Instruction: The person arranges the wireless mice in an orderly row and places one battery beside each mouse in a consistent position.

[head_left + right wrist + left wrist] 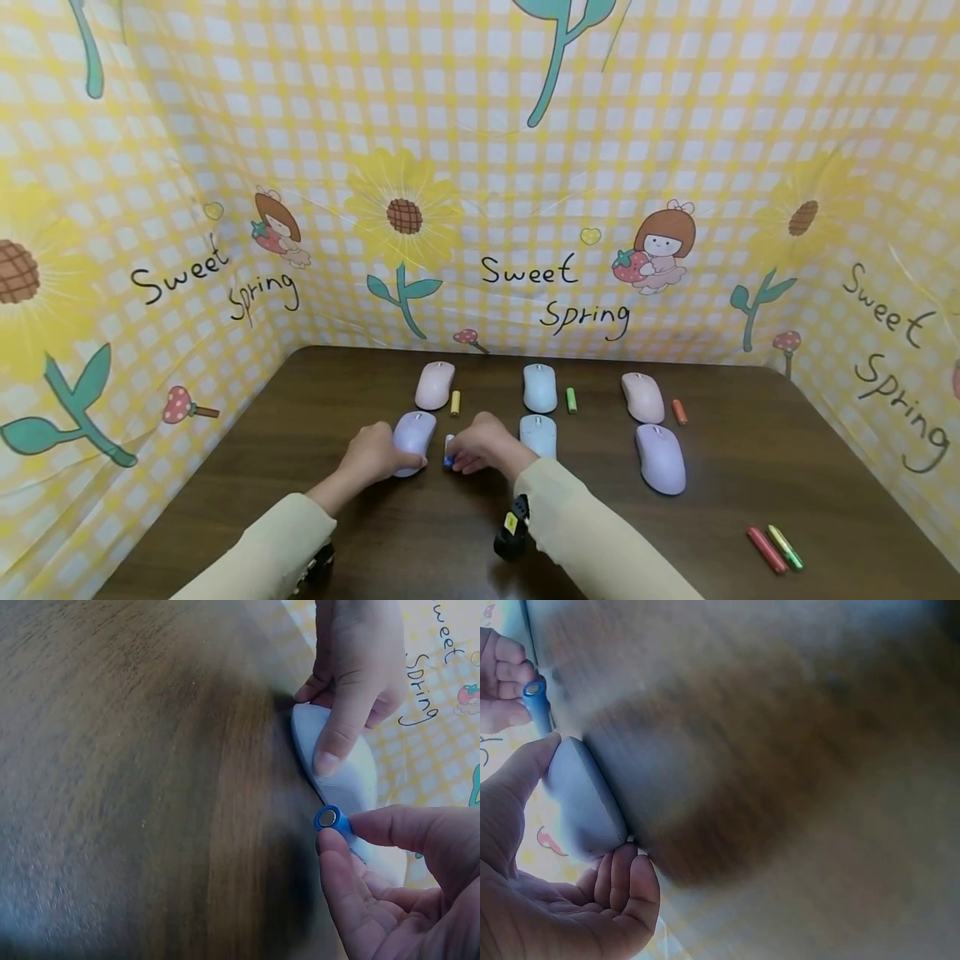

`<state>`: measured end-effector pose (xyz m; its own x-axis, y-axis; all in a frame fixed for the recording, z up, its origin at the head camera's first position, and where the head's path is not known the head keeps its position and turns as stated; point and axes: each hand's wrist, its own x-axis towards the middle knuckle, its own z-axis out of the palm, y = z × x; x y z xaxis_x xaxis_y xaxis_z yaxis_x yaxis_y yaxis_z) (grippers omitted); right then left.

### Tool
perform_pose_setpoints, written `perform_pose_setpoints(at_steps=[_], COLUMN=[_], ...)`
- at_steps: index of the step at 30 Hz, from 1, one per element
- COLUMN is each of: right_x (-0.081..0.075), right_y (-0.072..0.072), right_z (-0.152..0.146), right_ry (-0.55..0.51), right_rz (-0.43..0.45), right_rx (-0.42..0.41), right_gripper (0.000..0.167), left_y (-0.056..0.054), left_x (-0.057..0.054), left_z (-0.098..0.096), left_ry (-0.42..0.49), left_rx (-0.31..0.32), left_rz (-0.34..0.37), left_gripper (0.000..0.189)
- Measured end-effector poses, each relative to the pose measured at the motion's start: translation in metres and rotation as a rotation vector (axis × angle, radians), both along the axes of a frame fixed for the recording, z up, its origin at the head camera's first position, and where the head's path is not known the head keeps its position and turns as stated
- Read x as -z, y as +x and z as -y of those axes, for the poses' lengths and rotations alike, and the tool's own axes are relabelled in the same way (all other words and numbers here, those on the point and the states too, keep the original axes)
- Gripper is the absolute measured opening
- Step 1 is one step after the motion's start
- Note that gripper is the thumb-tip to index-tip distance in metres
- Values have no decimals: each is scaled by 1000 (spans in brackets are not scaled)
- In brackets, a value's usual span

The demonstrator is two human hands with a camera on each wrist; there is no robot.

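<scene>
My left hand [372,454] grips a lavender computer mouse [415,433] by its sides, thumb on the near right edge. In the left wrist view the thumb and curled fingers lie at opposite edges of the mouse [581,795]. Just right of it, my right hand [486,443] pinches a small blue cylindrical battery [448,448] between thumb and fingers. The right wrist view shows the metal end of the battery [328,818] facing the camera, with the lavender mouse [356,776] close behind.
Behind are a pink mouse [435,385] and yellow battery [455,403]. Rightward stand light blue mice [540,387], a green battery [572,400], another pink mouse [643,397], an orange battery [679,412] and a second lavender mouse [661,458]. Red [767,549] and yellow-green sticks [785,547] lie front right.
</scene>
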<state>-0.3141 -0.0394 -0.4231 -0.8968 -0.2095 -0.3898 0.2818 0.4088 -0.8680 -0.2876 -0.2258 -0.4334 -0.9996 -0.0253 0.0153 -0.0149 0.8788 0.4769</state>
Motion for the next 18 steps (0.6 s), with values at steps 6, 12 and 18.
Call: perform_pose_setpoints(at_steps=[6, 12, 18], right_x=[3, 1, -1], right_y=[1, -1, -2], right_z=[2, 8, 13], right_ry=[-20, 39, 102], right_rz=[-7, -12, -11], right_rx=[29, 35, 24], right_gripper=[15, 20, 15], left_y=[0, -1, 0], left_x=[1, 1, 0], left_z=[-1, 0, 0], left_ry=[-1, -3, -1], left_rx=[0, 0, 6], left_rz=[5, 8, 18], left_gripper=[59, 59, 59])
